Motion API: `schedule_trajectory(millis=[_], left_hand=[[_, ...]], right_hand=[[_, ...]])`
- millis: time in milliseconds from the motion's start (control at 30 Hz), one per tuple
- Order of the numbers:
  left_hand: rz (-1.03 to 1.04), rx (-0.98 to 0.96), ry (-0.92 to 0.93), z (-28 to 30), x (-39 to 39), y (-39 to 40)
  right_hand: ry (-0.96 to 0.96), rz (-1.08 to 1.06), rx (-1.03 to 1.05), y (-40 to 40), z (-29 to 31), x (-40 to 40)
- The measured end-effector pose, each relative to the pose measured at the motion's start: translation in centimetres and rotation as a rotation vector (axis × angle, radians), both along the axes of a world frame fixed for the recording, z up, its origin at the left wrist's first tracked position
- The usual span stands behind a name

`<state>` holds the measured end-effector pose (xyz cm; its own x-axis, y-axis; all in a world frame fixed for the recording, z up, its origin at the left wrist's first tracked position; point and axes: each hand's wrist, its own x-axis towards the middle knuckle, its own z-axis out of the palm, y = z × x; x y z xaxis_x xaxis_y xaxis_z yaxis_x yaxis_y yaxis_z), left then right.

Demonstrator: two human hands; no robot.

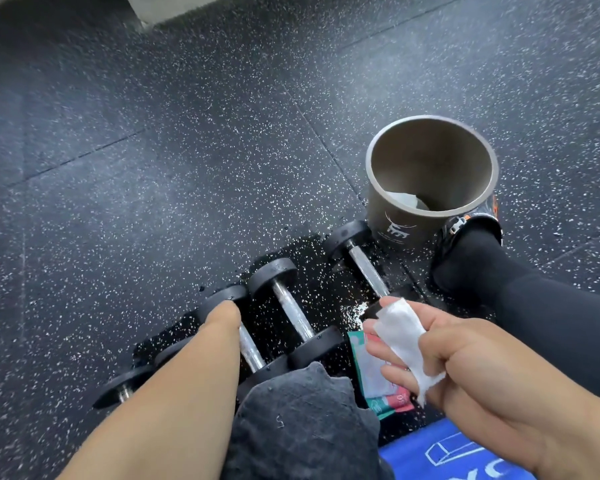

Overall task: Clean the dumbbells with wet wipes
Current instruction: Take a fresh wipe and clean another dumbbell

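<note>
Right hand [440, 344] pinching soft, limp wipe [400, 329]; left hand [227, 311] reaching dumbbells [284, 306], fingers hidden. Heavy, rigid; probably best gripped by knurled bar.

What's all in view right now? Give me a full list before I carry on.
dumbbells: at least three, black heads, chrome handles, side by side on wet floor
bin: one, tan, right of dumbbells, white scrap inside
wipe packet: one, green and red, on floor under right hand
dark cloth: one, grey, near edge
blue mat: one, bottom right
wet wipe: one, white, held by right hand
left hand: on a dumbbell
right hand: gripping wipe
</note>
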<state>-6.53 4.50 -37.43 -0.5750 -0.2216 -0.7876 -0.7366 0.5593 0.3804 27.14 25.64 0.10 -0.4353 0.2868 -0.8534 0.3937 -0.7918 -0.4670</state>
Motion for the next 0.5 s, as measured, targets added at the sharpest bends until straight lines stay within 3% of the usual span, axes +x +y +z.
schedule_trajectory(millis=[33,100,167,267,367,500], left_hand=[[0.077,-0.005,0.056,1.5,0.6,0.5],[0.139,-0.024,0.129,11.0,4.3,3.4],[0.161,-0.154,0.178,15.6,6.4,5.3],[-0.128,-0.132,0.259,18.0,7.1,7.7],[-0.311,-0.005,0.108,16.8,7.3,9.3],[-0.255,0.144,-0.261,14.4,9.2,10.2]], right_hand=[[0.01,-0.016,-0.003,0.0,0.2,0.2],[0.019,-0.038,-0.001,0.1,0.6,0.4],[0.016,-0.054,0.0,0.1,0.8,0.6],[0.024,-0.063,-0.013,-0.1,0.9,1.0],[0.038,-0.079,-0.009,-0.1,0.8,1.2],[0.07,-0.04,-0.031,0.1,0.6,1.3]])
